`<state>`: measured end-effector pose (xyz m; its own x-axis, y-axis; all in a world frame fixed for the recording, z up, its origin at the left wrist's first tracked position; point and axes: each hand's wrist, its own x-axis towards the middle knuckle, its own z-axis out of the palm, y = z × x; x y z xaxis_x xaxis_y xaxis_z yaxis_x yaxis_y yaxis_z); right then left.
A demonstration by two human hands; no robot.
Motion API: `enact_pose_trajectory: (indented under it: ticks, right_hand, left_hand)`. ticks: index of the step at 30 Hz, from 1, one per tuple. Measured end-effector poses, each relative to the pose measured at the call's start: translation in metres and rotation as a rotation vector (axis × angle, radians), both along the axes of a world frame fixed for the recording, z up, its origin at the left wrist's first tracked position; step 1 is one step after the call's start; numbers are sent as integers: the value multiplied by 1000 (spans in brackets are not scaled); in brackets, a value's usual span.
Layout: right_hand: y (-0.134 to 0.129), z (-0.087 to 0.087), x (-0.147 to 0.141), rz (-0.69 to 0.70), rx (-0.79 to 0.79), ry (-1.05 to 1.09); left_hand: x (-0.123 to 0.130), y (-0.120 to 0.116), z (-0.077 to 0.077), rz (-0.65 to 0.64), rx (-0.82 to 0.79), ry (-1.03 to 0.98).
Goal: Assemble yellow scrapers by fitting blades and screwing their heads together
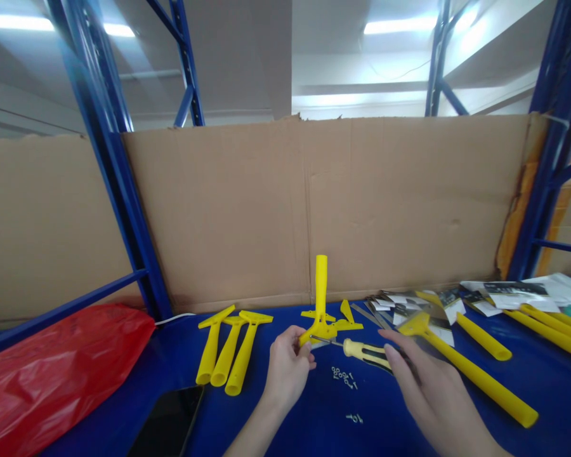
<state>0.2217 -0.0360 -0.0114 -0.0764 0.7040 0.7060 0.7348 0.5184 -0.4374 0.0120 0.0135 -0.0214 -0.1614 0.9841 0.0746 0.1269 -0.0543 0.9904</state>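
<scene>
My left hand [290, 364] pinches the head of a yellow plastic scraper [320, 289], whose hollow handle points up and away from me. My right hand [431, 387] holds a screwdriver [367, 353] with a cream and black handle, thumb and fingers around its rear end. The screwdriver's shaft reaches left to the scraper head; whether its tip sits in a screw is too small to tell. Just behind the scraper lie flat yellow plastic pieces [347, 325]. Small screws and nuts [343, 376] are scattered on the blue surface between my hands, with a few more [354, 418] nearer me.
Several yellow scraper handles [240, 362] lie at left, beside a black phone [169, 422] and a red plastic bag [66, 374]. On the right are a long yellow scraper [480, 381], metal blades [365, 314] and packaging [514, 293]. A cardboard wall [228, 209] stands behind, between blue posts [118, 171].
</scene>
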Motion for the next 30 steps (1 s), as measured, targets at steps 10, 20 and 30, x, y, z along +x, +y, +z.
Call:
enact_pose_trajectory:
  ticks: [10,20,30]
  right_hand:
    - [-2,4,-4,-33,-200,227]
    - [-5,1,-6,42,-227,249]
    - [-9,2,-9,74,-296,262]
  left_hand:
    - [3,0,-2,2,-9,1]
    - [1,0,0,10,-12,-10]
    - [1,2,-4,7,20,34]
